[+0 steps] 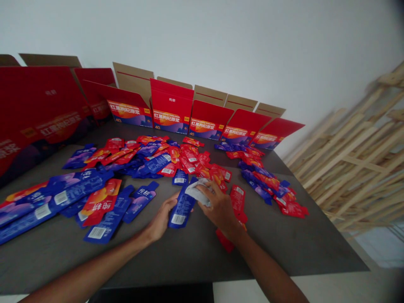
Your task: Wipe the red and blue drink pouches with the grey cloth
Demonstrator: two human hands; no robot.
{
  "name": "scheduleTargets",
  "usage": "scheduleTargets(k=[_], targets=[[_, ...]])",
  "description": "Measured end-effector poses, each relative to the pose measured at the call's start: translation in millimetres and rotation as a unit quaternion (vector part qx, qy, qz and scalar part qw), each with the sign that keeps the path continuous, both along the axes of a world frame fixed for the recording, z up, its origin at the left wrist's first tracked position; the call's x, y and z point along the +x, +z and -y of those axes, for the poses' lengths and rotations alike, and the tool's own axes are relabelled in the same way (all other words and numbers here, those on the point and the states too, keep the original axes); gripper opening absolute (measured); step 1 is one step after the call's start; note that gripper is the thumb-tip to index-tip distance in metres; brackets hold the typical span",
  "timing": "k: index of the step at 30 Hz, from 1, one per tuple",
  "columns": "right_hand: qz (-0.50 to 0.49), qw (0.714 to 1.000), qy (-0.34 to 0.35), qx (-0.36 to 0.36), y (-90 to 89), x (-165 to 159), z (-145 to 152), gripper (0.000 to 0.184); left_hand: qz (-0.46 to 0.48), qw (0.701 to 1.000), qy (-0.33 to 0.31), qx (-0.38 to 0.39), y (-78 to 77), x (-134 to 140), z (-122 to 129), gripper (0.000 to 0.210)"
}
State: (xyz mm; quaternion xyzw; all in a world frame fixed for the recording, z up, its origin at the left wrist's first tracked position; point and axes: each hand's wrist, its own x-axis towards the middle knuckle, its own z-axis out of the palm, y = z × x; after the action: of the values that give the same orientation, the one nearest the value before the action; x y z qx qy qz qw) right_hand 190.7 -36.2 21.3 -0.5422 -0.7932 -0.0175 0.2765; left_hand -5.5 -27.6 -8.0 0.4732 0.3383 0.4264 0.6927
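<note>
A blue pouch (180,209) with a white barcode label is held by its side edge in my left hand (162,216), above the dark table. In my right hand (217,206) a crumpled white cloth (199,192) is bunched between the fingers and presses on the upper part of this pouch. The tips of the left fingers are hidden behind the pouch. Beneath and beside my right wrist lie red pouches (237,198). Left of my left hand, another blue pouch (141,201) rests flat on the table.
Red and blue pouches (189,156) are heaped mid-table, with overlapping ones (66,198) at left and a row (261,179) at right. Open red cartons (172,107) line the back by the wall; larger ones (38,113) stand left. Wooden slats (353,155) lean beyond the table's right edge.
</note>
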Motion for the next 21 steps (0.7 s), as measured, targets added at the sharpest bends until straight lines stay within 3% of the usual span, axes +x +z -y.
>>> scheduleTargets(k=[5,13,16,21], targets=[[0.056,0.994,0.088,-0.023,-3.5,-2.2,2.7,0.041,0.028,0.998,0.056,-0.030,-2.9,0.7,-4.8,0.054],[0.148,0.960,0.229,-0.067,5.9,-8.7,13.5,0.045,0.050,0.991,0.106,-0.058,-6.0,-2.1,-10.7,0.056],[0.145,0.963,0.216,-0.067,4.8,-9.1,12.0,0.045,0.047,0.993,0.097,-0.058,-6.5,-2.2,-11.0,0.057],[0.085,0.990,0.105,-0.047,0.0,-4.7,5.5,0.043,0.025,0.997,0.050,-0.045,-7.5,-0.5,-8.4,0.054]])
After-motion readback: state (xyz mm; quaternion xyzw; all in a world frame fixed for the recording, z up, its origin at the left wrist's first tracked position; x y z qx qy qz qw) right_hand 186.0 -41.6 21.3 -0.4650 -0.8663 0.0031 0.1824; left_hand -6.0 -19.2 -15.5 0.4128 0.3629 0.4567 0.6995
